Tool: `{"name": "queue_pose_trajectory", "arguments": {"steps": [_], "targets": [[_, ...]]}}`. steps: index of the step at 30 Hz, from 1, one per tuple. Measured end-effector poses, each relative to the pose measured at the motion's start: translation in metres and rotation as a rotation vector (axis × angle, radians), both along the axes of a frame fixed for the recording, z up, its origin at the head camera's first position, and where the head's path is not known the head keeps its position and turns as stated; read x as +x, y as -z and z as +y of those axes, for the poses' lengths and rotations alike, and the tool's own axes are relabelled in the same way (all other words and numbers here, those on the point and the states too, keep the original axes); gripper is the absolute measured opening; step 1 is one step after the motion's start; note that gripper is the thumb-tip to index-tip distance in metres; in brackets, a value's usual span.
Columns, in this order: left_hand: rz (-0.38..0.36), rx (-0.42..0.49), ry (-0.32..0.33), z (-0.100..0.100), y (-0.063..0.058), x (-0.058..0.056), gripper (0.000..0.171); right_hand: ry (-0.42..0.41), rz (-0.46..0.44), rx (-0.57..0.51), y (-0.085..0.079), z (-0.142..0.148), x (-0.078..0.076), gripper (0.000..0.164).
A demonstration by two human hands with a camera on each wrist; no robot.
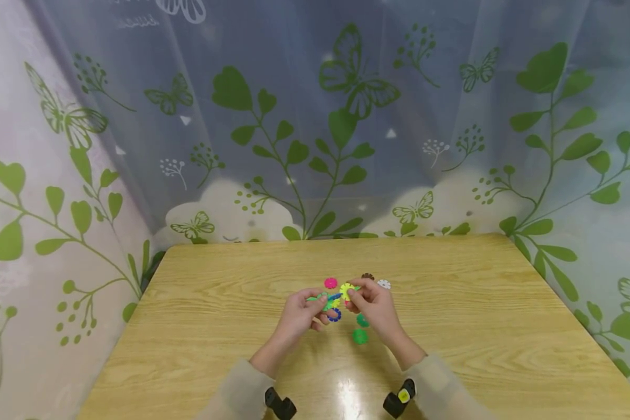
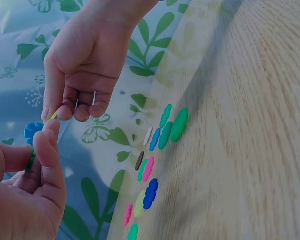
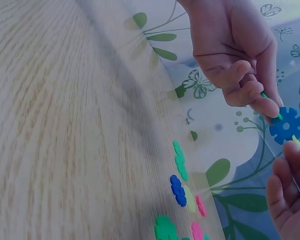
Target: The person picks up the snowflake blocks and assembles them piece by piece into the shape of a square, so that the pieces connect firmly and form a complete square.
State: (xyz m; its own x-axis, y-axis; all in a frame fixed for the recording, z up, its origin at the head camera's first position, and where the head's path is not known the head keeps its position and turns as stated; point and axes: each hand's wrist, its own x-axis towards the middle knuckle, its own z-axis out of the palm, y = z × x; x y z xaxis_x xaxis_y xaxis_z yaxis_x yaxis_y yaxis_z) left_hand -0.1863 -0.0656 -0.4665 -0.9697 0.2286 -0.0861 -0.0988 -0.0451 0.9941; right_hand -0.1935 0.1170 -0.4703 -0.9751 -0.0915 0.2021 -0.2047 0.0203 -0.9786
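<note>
My left hand (image 1: 298, 310) pinches a green notched disc (image 2: 31, 161) between thumb and fingers. A blue notched disc (image 3: 286, 125) sits edge-on into that green one, standing out from the fingertips. Opposite it, my right hand (image 1: 376, 304) pinches a yellow notched disc (image 1: 346, 290) between thumb and forefinger. In the right wrist view the edge of the yellow disc meets the rim of the blue disc. Both hands are raised above the table, fingertips close together, and the fingers hide part of the green and yellow discs.
Loose notched discs lie on the wooden table (image 1: 215, 326) under and beyond the hands: pink (image 1: 331, 283), brown (image 1: 367, 276), white (image 1: 384, 284), dark blue (image 1: 336, 315) and several green ones, one green disc (image 1: 360, 336) nearest me. A leaf-printed curtain (image 1: 304, 146) hangs behind the table.
</note>
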Motion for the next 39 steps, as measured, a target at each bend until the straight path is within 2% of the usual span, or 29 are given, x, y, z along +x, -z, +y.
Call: {"name": "queue_pose_trajectory", "arguments": {"steps": [5,10,17,23,26,33,39], "targets": [[0.007,-0.002,-0.048,0.004,0.0,0.001,0.024,0.028,-0.013,-0.018,0.002,-0.003,0.0,0.016],[0.027,-0.021,-0.08,0.009,0.0,0.001,0.027,0.024,0.027,-0.02,0.006,-0.004,0.0,0.017],[0.012,0.019,-0.069,0.01,0.003,-0.001,0.026,-0.019,0.049,-0.038,0.01,0.0,0.0,0.018],[-0.007,0.032,-0.07,0.009,-0.002,0.0,0.03,-0.039,0.04,-0.067,0.007,0.0,0.001,0.02],[-0.001,0.018,-0.042,0.006,-0.005,0.001,0.029,-0.039,0.024,-0.066,0.005,0.0,0.002,0.02],[0.024,0.008,0.089,-0.002,-0.006,0.002,0.028,-0.066,-0.008,-0.042,0.01,0.008,0.004,0.024],[0.02,0.003,0.116,-0.003,-0.004,0.001,0.033,-0.066,-0.023,-0.042,0.011,0.012,0.005,0.023]]}}
